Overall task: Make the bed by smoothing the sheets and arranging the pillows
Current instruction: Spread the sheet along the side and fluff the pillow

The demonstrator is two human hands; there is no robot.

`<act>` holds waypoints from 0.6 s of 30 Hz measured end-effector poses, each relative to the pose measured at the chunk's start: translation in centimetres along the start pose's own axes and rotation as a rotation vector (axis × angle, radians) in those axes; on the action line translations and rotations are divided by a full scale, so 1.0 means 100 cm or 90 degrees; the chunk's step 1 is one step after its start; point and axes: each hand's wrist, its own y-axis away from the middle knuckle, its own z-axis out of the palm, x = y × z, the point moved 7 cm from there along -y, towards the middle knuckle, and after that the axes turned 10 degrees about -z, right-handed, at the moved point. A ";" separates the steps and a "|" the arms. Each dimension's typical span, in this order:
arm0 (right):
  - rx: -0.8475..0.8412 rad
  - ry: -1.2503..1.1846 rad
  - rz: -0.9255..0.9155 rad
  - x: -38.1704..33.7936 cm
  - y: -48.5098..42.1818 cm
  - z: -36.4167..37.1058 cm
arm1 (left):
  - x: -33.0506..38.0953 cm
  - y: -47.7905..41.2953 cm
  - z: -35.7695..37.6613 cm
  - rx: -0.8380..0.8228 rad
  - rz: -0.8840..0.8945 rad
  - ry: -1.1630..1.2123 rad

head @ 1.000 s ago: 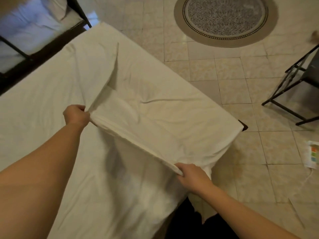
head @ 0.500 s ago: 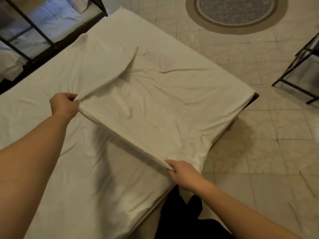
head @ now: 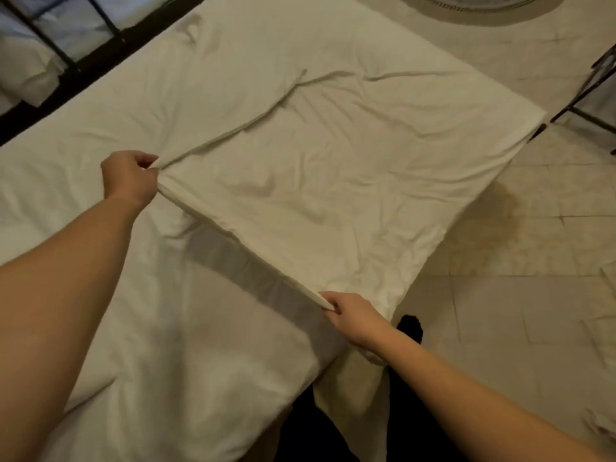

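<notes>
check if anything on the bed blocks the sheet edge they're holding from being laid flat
Nothing visible does. Both hands, left and right, pinch the folded sheet edge, and the bed beneath it shows only wrinkled white fabric, with no pillows or other items lying on it.

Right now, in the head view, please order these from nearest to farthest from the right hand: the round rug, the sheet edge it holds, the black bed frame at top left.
1. Sheet edge: pinched in the right hand.
2. Black bed frame: far upper left.
3. Round rug: top edge, on the floor.
</notes>
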 end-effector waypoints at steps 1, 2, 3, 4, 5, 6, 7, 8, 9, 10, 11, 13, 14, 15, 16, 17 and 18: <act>-0.005 -0.003 0.003 -0.009 0.002 0.027 | -0.023 0.003 -0.011 -0.002 0.002 -0.004; -0.014 -0.005 0.002 -0.018 0.004 0.054 | -0.047 0.006 -0.023 -0.001 0.000 -0.009; -0.027 -0.009 -0.001 -0.030 0.007 0.081 | -0.073 0.008 -0.038 0.002 -0.007 -0.013; -0.039 -0.014 -0.004 -0.043 0.010 0.105 | -0.096 0.010 -0.054 0.006 -0.013 -0.016; -0.050 -0.016 -0.009 -0.056 0.010 0.127 | -0.115 0.011 -0.070 0.014 -0.016 -0.018; -0.057 -0.018 -0.016 -0.068 0.010 0.146 | -0.133 0.010 -0.086 0.023 -0.018 -0.019; -0.063 -0.018 -0.025 -0.080 0.009 0.163 | -0.151 0.010 -0.101 0.033 -0.023 -0.018; -0.071 -0.012 -0.035 -0.090 0.009 0.179 | -0.169 0.011 -0.114 0.040 -0.028 -0.017; -0.080 -0.001 -0.044 -0.098 0.009 0.196 | -0.186 0.014 -0.124 0.046 -0.032 -0.015; -0.090 0.009 -0.054 -0.105 0.011 0.212 | -0.202 0.019 -0.133 0.050 -0.034 -0.013; -0.099 0.016 -0.065 -0.111 0.014 0.229 | -0.219 0.025 -0.141 0.055 -0.034 -0.011; -0.123 0.026 -0.080 -0.122 0.019 0.261 | -0.260 0.042 -0.160 0.076 -0.044 -0.017; -0.147 0.033 -0.088 -0.127 0.021 0.279 | -0.284 0.052 -0.172 0.089 -0.056 -0.026; -0.172 0.038 -0.094 -0.131 0.025 0.297 | -0.309 0.061 -0.183 0.099 -0.070 -0.037; -0.192 0.042 -0.099 -0.136 0.029 0.315 | -0.333 0.069 -0.194 0.106 -0.084 -0.048; -0.203 0.043 -0.105 -0.142 0.032 0.332 | -0.354 0.074 -0.204 0.112 -0.095 -0.057; -0.208 0.041 -0.108 -0.147 0.037 0.349 | -0.370 0.076 -0.213 0.116 -0.101 -0.062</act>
